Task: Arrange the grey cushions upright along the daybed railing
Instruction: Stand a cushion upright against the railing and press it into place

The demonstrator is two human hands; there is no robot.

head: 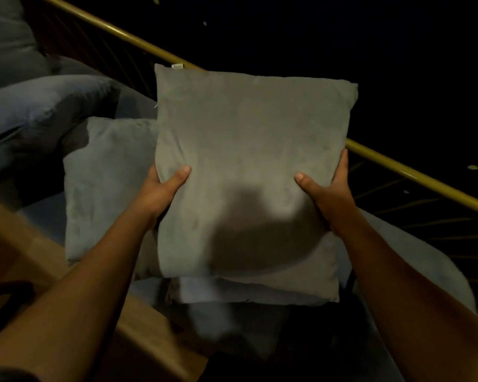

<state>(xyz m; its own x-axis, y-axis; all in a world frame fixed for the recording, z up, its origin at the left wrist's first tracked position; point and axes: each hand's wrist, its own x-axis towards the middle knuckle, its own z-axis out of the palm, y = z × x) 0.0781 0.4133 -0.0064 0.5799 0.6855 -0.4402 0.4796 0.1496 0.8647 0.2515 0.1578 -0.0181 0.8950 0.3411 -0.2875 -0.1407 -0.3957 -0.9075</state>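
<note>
Grey cushion [249, 166] held up in front of the person, gripped at both side edges: left hand [163, 188] clasps its left edge with the thumb on the front face, right hand [329, 188] clasps the right edge likewise. Beneath it lies another cushion [249, 293] flat on the daybed. A second grey cushion [108, 183] leans just to the left. Behind runs the brass-coloured railing [414, 175], partly hidden by the held cushion's top edge.

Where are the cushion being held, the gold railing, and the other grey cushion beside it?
held cushion [249, 150]: head view, centre of its face.
gold railing [414, 175]: head view, top bar.
second cushion [108, 188]: head view, its exposed face.
</note>
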